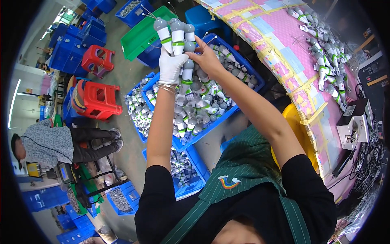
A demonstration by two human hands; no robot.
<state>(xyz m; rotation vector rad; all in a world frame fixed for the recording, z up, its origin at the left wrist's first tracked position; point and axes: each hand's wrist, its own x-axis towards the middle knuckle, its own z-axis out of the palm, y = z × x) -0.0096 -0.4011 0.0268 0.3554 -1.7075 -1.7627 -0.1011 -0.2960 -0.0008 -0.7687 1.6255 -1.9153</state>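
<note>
Holding a bunch of toy arm pieces (177, 35) above the large blue bin (215, 125), the left hand (170, 66) wears a white glove and is closed around their lower parts. The bare right hand (208, 61) is at the right side of the bunch, with thumb and fingers bent near together; I cannot tell from my distance whether it pinches one piece or only steadies it.

I judge that the work is somewhere in the middle. What seems done is a small group, standing in the glove with grey balls upward and thin wires loose. What seems left is much more: the bin carries many loose pieces, and I cannot see how deep they go. On the desk (268, 36), to the right of the bin, lies another heap (327, 57) of similar pieces; whether these are finished or waiting, I cannot say.

For moving, I mind the bin's rim, which passes below both forearms. To the right of the bin, a yellow tub (292, 118) and the desk's edge limit the right elbow. Beyond the bin, to its left, is a green tray (132, 40). Farther left of the bin, grey floor shows before a red stool (97, 99).
</note>
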